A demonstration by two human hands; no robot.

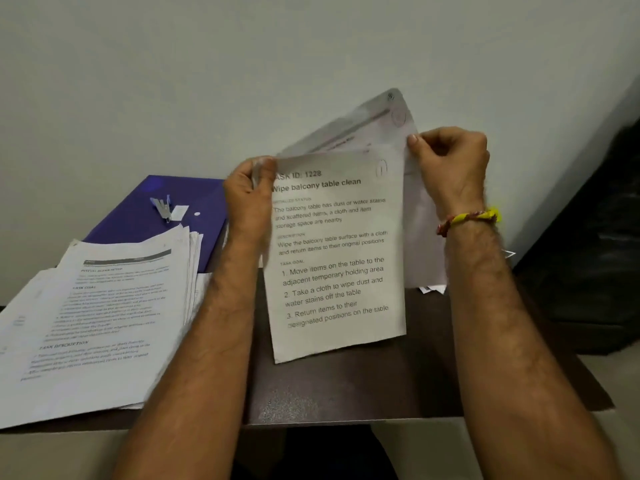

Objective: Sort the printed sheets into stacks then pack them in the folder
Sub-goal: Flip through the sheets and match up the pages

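Pinching printed sheet (337, 258) between both hands' fingers (420, 142).

Dark brown table (346, 386): loose stack of printed sheets (104, 317) at left, purple folder (156, 209) behind it.

Held sheet (337, 258) reads "ASK ID: 1228", "Wipe balcony table clean", then "1. Move items on the table to the adjacent temporary holding area", "2. Take a cloth to wipe dust and water stains off the table", "3. Return items to their designated positions on the table". Stack (104, 317) top sheet: "TASK GOAL", "TASK DESCRIPTION"; rest too blurred.
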